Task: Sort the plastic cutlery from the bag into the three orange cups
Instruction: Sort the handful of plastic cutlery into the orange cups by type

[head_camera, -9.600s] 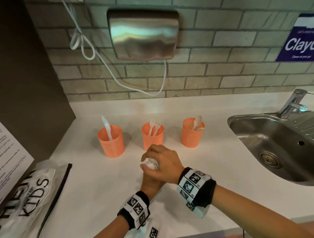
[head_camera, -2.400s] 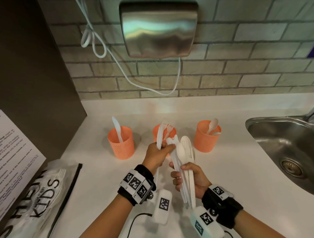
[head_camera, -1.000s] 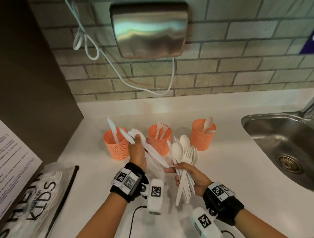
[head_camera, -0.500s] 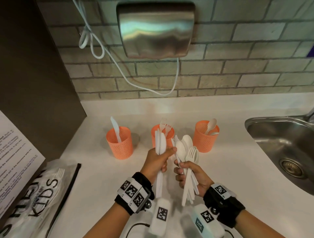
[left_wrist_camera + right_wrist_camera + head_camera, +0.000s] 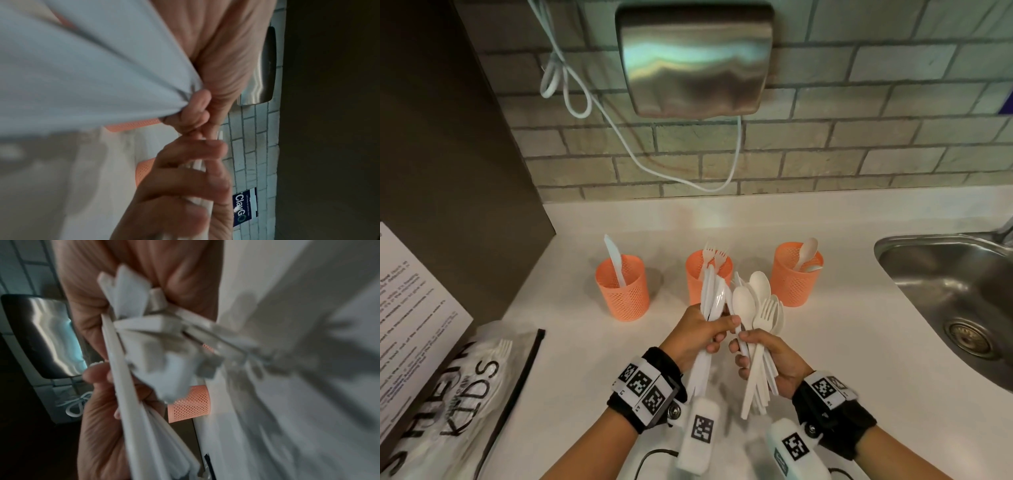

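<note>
Three orange mesh cups stand in a row on the white counter: the left cup (image 5: 622,287) holds a knife, the middle cup (image 5: 697,274) two forks, the right cup (image 5: 795,274) spoons. My left hand (image 5: 702,334) grips a small bunch of white plastic knives (image 5: 711,298) upright in front of the middle cup. My right hand (image 5: 768,356) grips a fanned bundle of spoons and forks (image 5: 755,308) beside it. Thumbs of both hands nearly meet. In the right wrist view the handle ends of the bundle (image 5: 148,340) fill the frame. In the left wrist view the white knife handles (image 5: 82,73) run through my left hand's curled fingers (image 5: 197,105).
The plastic bag (image 5: 458,394) with more cutlery lies at the counter's front left, next to a printed sheet (image 5: 410,308). A steel sink (image 5: 955,294) is set in at the right. A hand dryer (image 5: 695,58) and white cable (image 5: 592,106) hang on the brick wall.
My left hand swung toward the left cup with knives, then came back next to the right hand's bundle. It now holds the knives upright close to the spoons and forks.
</note>
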`<control>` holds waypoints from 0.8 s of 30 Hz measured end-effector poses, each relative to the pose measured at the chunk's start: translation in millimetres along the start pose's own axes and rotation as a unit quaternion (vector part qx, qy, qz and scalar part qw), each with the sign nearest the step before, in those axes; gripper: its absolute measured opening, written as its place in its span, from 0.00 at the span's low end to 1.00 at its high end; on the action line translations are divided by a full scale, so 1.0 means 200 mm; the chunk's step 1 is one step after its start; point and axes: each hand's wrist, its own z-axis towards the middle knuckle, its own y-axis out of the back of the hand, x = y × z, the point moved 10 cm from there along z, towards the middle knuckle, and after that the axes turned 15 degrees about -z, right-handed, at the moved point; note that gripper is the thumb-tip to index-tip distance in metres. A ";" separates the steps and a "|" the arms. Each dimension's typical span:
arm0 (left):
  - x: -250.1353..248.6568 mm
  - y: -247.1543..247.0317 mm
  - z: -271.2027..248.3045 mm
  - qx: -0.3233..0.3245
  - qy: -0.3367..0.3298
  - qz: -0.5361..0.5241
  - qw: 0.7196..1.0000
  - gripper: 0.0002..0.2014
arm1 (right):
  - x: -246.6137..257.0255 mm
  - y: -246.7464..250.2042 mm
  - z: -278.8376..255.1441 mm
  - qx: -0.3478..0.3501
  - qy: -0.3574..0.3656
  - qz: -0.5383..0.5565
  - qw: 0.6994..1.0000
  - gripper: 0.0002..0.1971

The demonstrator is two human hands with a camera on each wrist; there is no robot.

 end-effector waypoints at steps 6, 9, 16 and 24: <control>-0.04 0.09 0.00 -0.059 -0.027 -0.001 0.998 0.06 | -0.01 0.01 0.02 -0.010 -0.001 -0.055 0.998 0.05; -0.12 0.17 0.00 -0.121 -0.081 -0.015 0.989 0.06 | 0.00 0.03 0.02 -0.030 0.010 -0.081 0.996 0.06; -0.17 0.36 0.03 -0.244 -0.145 -0.146 0.948 0.07 | 0.02 -0.02 -0.01 -0.019 0.073 -0.194 0.978 0.05; -0.17 0.28 0.01 -0.164 -0.077 -0.090 0.979 0.07 | 0.14 0.01 -0.02 -0.099 0.177 -0.307 0.930 0.03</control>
